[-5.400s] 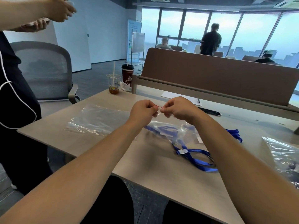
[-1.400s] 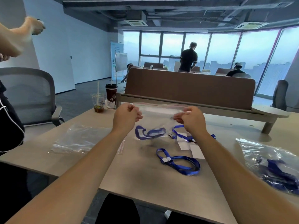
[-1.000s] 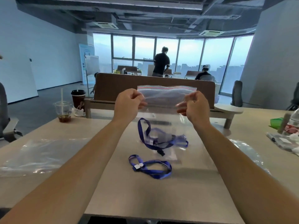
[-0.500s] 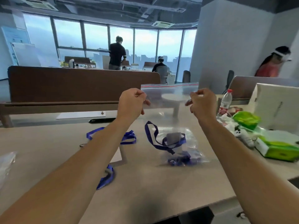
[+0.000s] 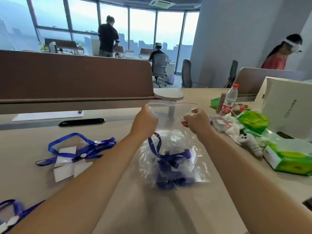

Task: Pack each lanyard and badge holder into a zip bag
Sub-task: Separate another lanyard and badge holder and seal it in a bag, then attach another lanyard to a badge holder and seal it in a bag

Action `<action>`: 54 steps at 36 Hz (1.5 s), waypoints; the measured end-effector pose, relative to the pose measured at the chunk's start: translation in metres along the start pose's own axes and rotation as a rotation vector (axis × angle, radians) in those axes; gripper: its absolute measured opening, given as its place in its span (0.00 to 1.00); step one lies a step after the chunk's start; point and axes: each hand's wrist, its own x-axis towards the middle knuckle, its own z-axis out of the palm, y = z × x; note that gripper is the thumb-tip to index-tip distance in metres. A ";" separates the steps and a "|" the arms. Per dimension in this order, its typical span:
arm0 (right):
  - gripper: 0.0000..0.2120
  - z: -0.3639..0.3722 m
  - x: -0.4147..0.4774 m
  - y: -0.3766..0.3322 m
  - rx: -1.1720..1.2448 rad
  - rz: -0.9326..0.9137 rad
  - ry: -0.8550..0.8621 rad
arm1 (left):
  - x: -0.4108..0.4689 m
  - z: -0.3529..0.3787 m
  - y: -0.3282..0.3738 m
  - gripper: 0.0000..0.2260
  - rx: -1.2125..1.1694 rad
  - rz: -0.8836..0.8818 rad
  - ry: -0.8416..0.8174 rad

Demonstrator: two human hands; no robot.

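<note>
Left hand [image 5: 146,121] and right hand [image 5: 195,121] pinch the limp, light, likely slippery zip bag [image 5: 170,115] near its seal.

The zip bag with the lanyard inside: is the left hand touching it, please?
Touching. The head view shows the left hand pinching the zip bag near its top left corner.

On the table [image 5: 194,208], a zip bag [image 5: 172,157] with lanyards inside sits centre; loose lanyards [image 5: 81,149] lie left, a bottle [image 5: 228,99] and tissue pack [image 5: 290,157] right.
</note>
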 end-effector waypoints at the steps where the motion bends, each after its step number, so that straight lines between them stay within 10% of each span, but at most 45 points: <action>1: 0.20 0.002 0.002 0.008 -0.009 0.010 -0.026 | 0.001 0.005 -0.005 0.25 -0.003 -0.012 -0.016; 5: 0.29 0.014 0.011 0.031 -0.081 0.076 -0.126 | 0.013 0.024 -0.035 0.16 0.059 -0.035 -0.115; 9: 0.38 0.024 0.019 0.046 -0.173 0.113 -0.198 | 0.018 0.033 -0.055 0.37 0.163 -0.093 -0.178; 22: 0.28 0.030 0.008 0.046 -0.435 -0.054 -0.259 | 0.015 0.036 -0.071 0.12 0.344 -0.004 -0.255; 54: 0.08 0.158 -0.167 -0.032 -0.388 -0.348 -0.405 | -0.129 -0.172 -0.092 0.08 0.359 -0.108 -0.047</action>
